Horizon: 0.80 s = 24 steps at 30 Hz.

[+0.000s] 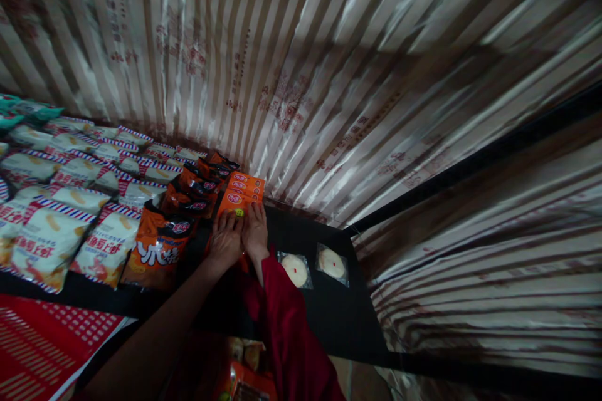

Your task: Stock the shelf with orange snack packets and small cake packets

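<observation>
A row of flat orange packets [243, 186] with round white-and-red logos lies on the black shelf, overlapping one another. My left hand [226, 239] rests palm down on the near end of this row, its fingers stretched forward. Right beside it, my right hand [255, 230] lies along the packets' right edge, fingers also stretched out. Some orange shows below my hands, but most of that part is hidden. To the left stand orange-brown snack bags [157, 249] in a line. On the right are two round pale cakes, one nearer [295, 269] and one farther [332, 262], in clear wrappers.
Several white snack bags [51, 241] with striped edges fill the left side. Green bags [31, 111] stand behind them. A red basket [42, 344] is at lower left, and orange packages [247, 382] lie below my arms. Striped sheeting [282, 62] hangs behind, with a dark pole [470, 166] at right.
</observation>
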Tool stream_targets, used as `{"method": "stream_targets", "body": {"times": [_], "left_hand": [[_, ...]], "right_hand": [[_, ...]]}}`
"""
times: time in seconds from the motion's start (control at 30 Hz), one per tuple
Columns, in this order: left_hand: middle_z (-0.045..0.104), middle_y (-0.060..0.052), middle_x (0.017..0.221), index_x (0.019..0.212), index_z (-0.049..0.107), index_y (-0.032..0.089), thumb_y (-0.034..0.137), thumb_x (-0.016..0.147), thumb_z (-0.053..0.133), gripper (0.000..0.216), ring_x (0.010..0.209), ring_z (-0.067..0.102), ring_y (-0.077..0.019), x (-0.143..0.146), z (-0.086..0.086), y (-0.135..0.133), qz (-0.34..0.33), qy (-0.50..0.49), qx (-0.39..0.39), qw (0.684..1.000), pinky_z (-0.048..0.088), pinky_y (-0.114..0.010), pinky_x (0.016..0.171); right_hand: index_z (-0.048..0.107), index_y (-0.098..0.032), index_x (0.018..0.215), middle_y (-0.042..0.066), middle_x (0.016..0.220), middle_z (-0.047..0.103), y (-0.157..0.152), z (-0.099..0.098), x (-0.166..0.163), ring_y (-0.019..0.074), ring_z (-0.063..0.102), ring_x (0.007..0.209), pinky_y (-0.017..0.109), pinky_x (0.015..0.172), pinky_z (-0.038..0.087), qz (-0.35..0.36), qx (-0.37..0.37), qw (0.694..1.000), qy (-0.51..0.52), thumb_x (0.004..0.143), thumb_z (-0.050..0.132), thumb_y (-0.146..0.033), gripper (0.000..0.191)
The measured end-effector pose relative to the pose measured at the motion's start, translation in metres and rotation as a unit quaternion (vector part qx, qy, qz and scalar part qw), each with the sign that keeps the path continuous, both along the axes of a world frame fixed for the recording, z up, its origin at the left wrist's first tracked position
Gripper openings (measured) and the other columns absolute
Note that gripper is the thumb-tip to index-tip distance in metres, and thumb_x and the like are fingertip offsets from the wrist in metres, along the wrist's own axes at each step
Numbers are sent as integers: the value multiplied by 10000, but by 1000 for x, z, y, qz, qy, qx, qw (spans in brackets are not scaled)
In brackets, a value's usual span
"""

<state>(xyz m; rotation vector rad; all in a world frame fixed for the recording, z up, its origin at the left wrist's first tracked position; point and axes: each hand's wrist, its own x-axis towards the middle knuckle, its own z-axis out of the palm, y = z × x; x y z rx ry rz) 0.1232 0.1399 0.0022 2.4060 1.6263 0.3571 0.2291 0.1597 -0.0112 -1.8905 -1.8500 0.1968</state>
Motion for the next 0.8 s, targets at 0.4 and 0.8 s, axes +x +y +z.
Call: {"method": "stream_targets", "body": {"times": [0.4, 0.8], "left_hand": [[431, -151, 1415, 1301, 499, 121, 253, 833, 449, 489, 1340, 315, -318, 1, -2, 0, 3, -9, 15, 1000, 201, -460, 1109], [376, -133, 1455, 1332, 459, 149, 260, 824, 472, 521, 1362, 270, -318, 0, -4, 0, 6, -13, -15, 1000, 236, -458, 1097]], "right_hand": [[490, -177, 1329, 104, 1454, 381, 2, -7, -1, 216, 249, 1385, 375, 1061, 324, -67, -58, 996, -32, 919, 406, -206, 420], [522, -195, 1303, 71, 1440, 410, 3, -10, 1, 214, 296, 1361, 365, 1065, 320, -77, -44, 996, -16, 912, 419, -213, 405]]}}
